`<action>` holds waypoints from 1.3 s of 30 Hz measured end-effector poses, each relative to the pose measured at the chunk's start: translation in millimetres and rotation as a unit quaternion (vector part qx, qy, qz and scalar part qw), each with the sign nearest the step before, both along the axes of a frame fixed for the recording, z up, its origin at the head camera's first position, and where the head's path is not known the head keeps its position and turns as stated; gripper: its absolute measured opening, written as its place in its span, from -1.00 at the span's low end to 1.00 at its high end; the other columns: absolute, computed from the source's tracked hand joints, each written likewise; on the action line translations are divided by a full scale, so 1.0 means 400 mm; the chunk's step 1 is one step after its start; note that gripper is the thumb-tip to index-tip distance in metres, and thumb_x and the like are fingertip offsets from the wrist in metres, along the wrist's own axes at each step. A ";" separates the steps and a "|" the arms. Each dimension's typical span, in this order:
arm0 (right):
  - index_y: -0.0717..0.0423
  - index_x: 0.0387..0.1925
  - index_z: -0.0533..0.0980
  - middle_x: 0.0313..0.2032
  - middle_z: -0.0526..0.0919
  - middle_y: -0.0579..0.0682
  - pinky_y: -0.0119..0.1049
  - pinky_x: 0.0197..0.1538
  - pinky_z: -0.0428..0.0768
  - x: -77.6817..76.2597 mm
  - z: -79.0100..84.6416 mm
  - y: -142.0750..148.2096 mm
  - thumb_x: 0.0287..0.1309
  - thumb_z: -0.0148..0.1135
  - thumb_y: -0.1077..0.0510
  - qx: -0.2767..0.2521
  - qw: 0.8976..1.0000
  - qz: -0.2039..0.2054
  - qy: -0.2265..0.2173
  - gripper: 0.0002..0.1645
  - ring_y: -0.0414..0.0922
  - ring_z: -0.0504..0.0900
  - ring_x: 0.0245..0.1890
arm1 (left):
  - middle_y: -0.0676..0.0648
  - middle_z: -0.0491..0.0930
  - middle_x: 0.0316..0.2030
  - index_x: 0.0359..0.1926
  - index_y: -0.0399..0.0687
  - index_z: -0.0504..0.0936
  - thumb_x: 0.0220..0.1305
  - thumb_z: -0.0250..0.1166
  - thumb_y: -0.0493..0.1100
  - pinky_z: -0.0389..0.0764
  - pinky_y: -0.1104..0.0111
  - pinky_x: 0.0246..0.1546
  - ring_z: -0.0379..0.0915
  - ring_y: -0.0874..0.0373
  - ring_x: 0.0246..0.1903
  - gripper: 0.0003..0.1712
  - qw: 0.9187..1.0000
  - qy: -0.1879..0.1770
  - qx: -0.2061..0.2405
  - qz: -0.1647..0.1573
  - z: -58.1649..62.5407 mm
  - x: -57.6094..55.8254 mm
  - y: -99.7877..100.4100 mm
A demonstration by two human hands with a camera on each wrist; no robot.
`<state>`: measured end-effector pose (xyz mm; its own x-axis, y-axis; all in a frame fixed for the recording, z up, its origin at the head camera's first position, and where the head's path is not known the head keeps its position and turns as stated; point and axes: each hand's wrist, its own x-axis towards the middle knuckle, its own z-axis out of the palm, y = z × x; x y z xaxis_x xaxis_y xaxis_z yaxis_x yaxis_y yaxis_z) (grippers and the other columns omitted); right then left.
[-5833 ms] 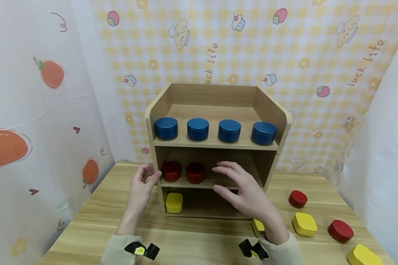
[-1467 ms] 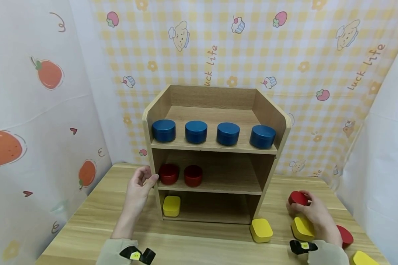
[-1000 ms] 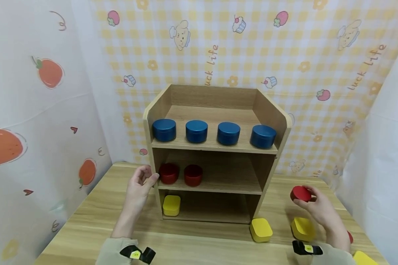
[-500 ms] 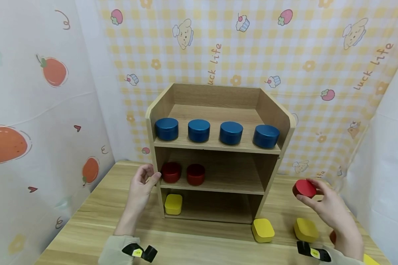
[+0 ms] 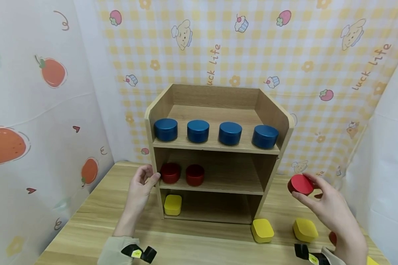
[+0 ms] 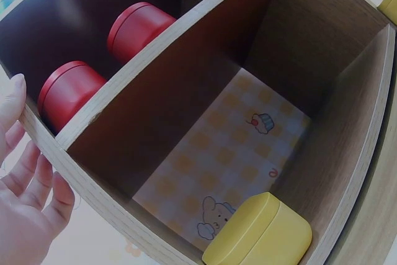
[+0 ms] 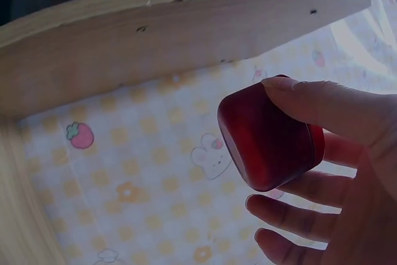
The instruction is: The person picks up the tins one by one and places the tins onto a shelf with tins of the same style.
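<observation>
A wooden three-tier shelf [image 5: 213, 95] stands on the table. My left hand [image 5: 140, 189] holds its left side panel, thumb on the front edge and fingers curled along the outside, as the left wrist view also shows. My right hand [image 5: 331, 206] pinches a round red tin [image 5: 298, 184] between thumb and fingers, raised above the table to the right of the shelf. In the right wrist view, the tin [image 7: 267, 138] is apart from the shelf's side panel. Two red tins [image 5: 195, 175] sit at the left of the middle tier. On the bottom tier is a yellow box [image 5: 173, 204].
Several blue tins [image 5: 230, 133] line the top tier. A yellow box [image 5: 262, 230] lies by the shelf's front right corner, another yellow box [image 5: 305, 230] farther right. Behind my right wrist, a red tin [image 5: 332, 237] and another yellow box [image 5: 371, 261] are partly hidden.
My right hand has gone from before the middle tier to the right of the table, gripped a red tin there and lifted it. My left hand stays at the shelf's side.
</observation>
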<state>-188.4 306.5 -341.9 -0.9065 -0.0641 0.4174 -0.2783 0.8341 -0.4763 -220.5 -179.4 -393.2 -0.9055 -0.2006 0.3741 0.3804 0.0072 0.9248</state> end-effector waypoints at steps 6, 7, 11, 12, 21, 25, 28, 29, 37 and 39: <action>0.16 0.21 0.42 -0.06 0.57 0.10 -0.53 -0.31 0.43 0.019 0.021 -0.029 -0.02 0.54 0.06 -0.003 0.999 0.021 0.050 -0.23 -0.28 0.43 -0.22 | -0.05 0.34 -0.21 -0.04 -0.23 0.37 0.33 0.28 -0.30 0.45 0.53 -0.20 0.34 0.20 -0.13 -0.71 1.000 0.001 -0.001 -0.002 0.000 -0.003 0.000; 0.16 0.20 0.43 -0.07 0.58 0.08 -0.54 -0.30 0.42 0.023 0.025 -0.034 -0.03 0.55 0.08 -0.003 0.998 0.026 0.058 -0.24 -0.32 0.40 -0.22 | -0.05 0.34 -0.21 -0.04 -0.23 0.37 0.33 0.28 -0.30 0.45 0.53 -0.19 0.34 0.20 -0.13 -0.71 1.000 0.002 -0.002 -0.002 0.000 -0.004 0.000; 0.12 0.19 0.46 -0.11 0.58 0.03 -0.52 -0.28 0.40 0.038 0.037 -0.055 -0.06 0.57 0.08 0.001 0.996 0.034 0.078 -0.24 -0.36 0.37 -0.22 | -0.05 0.34 -0.21 -0.03 -0.23 0.37 0.33 0.28 -0.30 0.46 0.53 -0.19 0.34 0.21 -0.13 -0.71 1.000 0.000 -0.003 -0.002 0.000 -0.004 0.000; 0.11 0.19 0.46 -0.11 0.58 0.02 -0.52 -0.27 0.39 0.042 0.040 -0.061 -0.07 0.57 0.07 0.003 0.996 0.035 0.081 -0.25 -0.35 0.37 -0.22 | -0.05 0.35 -0.20 -0.03 -0.23 0.37 0.33 0.28 -0.30 0.46 0.53 -0.19 0.34 0.21 -0.13 -0.71 1.000 -0.001 -0.002 -0.002 0.000 -0.004 -0.001; 0.04 0.17 0.49 -0.18 0.59 -0.10 -0.55 -0.25 0.40 0.068 0.061 -0.106 -0.11 0.59 0.09 -0.005 0.993 0.063 0.103 -0.25 -0.33 0.43 -0.24 | -0.02 0.35 -0.21 -0.03 -0.23 0.38 0.34 0.27 -0.28 0.43 0.52 -0.19 0.34 0.20 -0.13 -0.72 1.000 -0.016 -0.012 -0.002 0.001 -0.005 -0.008; 0.02 0.18 0.49 -0.19 0.59 -0.15 -0.54 -0.25 0.42 0.069 0.063 -0.123 -0.12 0.60 0.11 -0.003 0.991 0.081 0.106 -0.24 -0.31 0.46 -0.26 | -0.02 0.36 -0.20 -0.03 -0.24 0.38 0.37 0.25 -0.24 0.42 0.51 -0.17 0.33 0.19 -0.11 -0.73 0.999 -0.029 -0.028 -0.006 -0.001 -0.003 -0.014; 0.02 0.19 0.48 -0.16 0.58 -0.15 -0.55 -0.26 0.45 0.067 0.062 -0.135 -0.09 0.58 0.12 -0.014 0.991 0.100 0.093 -0.25 -0.30 0.48 -0.25 | -0.04 0.38 -0.20 -0.02 -0.24 0.38 0.39 0.24 -0.21 0.43 0.50 -0.18 0.34 0.20 -0.14 -0.72 0.998 -0.036 -0.041 -0.011 -0.004 -0.003 -0.019; 0.02 0.19 0.48 -0.15 0.58 -0.15 -0.57 -0.24 0.45 0.066 0.061 -0.139 -0.08 0.57 0.13 -0.020 0.990 0.108 0.088 -0.26 -0.30 0.49 -0.24 | -0.04 0.39 -0.20 -0.02 -0.25 0.39 0.39 0.23 -0.20 0.44 0.49 -0.19 0.34 0.20 -0.16 -0.72 0.998 -0.037 -0.044 -0.014 -0.005 -0.003 -0.021; 0.00 0.19 0.47 -0.09 0.60 -0.18 -0.58 -0.13 0.50 0.039 0.046 -0.174 -0.02 0.54 0.12 -0.044 0.985 0.155 0.066 -0.31 -0.29 0.53 -0.20 | -0.09 0.44 -0.19 0.01 -0.36 0.40 0.48 0.11 -0.15 0.56 0.29 -0.16 0.41 0.19 -0.20 -0.69 0.993 -0.070 -0.072 -0.063 -0.020 -0.002 -0.043; 0.02 0.19 0.47 -0.09 0.60 -0.19 -0.55 -0.13 0.52 0.032 0.038 -0.186 -0.01 0.54 0.11 -0.042 0.984 0.160 0.062 -0.31 -0.28 0.54 -0.19 | -0.10 0.43 -0.17 0.00 -0.36 0.40 0.49 0.09 -0.12 0.57 0.27 -0.14 0.40 0.17 -0.18 -0.67 0.991 -0.076 -0.083 -0.077 -0.025 -0.002 -0.048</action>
<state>-175.6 232.1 -326.6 -0.7871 -0.2978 0.5402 -0.5807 0.6532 -0.4860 -221.2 -198.5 -403.1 -0.9691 -0.0041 0.2466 0.2445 0.1162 0.9627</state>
